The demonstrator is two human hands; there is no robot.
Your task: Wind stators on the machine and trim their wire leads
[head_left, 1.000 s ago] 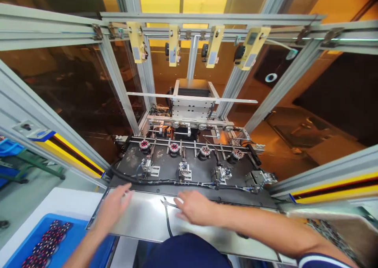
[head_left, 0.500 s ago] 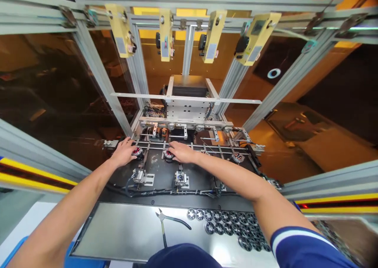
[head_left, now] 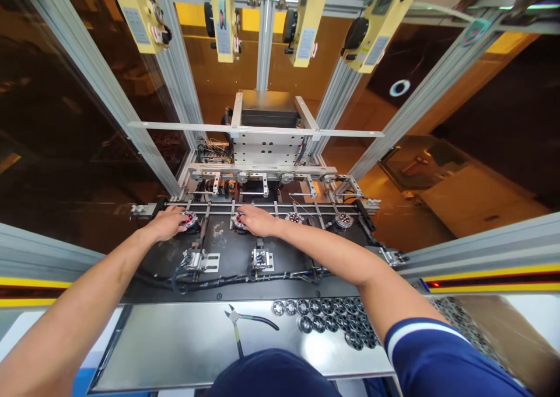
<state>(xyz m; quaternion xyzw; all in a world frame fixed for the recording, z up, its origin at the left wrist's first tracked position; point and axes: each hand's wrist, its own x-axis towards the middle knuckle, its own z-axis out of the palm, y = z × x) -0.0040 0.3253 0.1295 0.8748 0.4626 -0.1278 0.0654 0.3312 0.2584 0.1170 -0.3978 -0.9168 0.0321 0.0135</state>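
Note:
My left hand (head_left: 168,223) is at the far-left winding station, its fingers closed on the rim of a round motor stator (head_left: 189,219) with red parts inside. At the second station my right hand (head_left: 259,220) reaches across and closes on another motor stator (head_left: 238,220), partly covering it. Both stators sit on dark round holders on the black machine plate (head_left: 231,251). Two more stators, a third (head_left: 294,218) and a fourth (head_left: 343,220), sit in the stations to the right, apart from my hands.
Cutting pliers (head_left: 236,321) lie open on the metal tray (head_left: 161,338) in front of me, beside rows of several black stator cores (head_left: 315,308). Small metal brackets (head_left: 261,260) and a cable run stand before the stations. Yellow tensioners (head_left: 306,29) hang overhead.
The view has shifted slightly, tilting down. Both hands stay at the same two stators, with only small finger movement at the left one.

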